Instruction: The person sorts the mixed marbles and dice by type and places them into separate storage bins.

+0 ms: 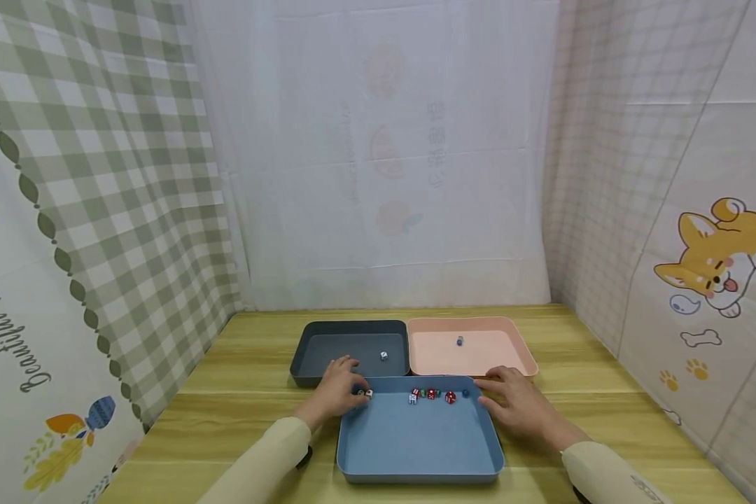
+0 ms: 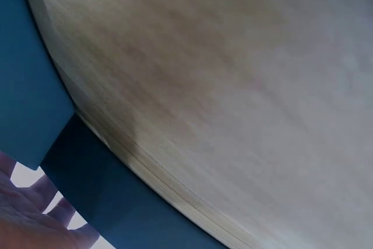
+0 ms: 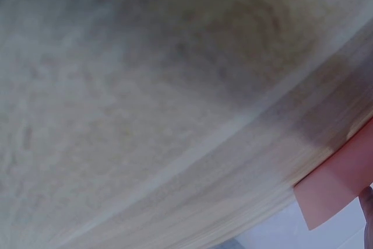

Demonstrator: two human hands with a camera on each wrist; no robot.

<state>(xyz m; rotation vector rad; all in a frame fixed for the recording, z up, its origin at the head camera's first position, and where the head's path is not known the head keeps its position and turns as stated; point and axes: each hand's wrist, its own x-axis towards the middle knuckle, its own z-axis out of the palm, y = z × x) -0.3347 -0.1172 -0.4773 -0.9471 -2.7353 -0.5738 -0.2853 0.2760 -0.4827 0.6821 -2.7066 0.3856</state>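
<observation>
A blue tray [image 1: 422,448] lies nearest the person, with several small dice along its far side. My left hand [image 1: 335,390] reaches over that tray's far left corner, thumb and forefinger spread around a white die [image 1: 369,394] and another die. At the far right corner is my right hand [image 1: 518,404], its fingers extended at the rim close to a blue die [image 1: 465,393]. Between the hands sit a red die [image 1: 450,397], a white die [image 1: 412,399] and other red and green dice. In the left wrist view, fingers [image 2: 44,193] show beyond a tray wall.
Behind the blue tray stand a dark tray [image 1: 340,350] with a white die [image 1: 383,355] and a pink tray [image 1: 494,350] with a small blue die [image 1: 460,341]. All three trays rest on a wood-grain table [image 1: 227,399]. Curtains hang around the table's back and sides.
</observation>
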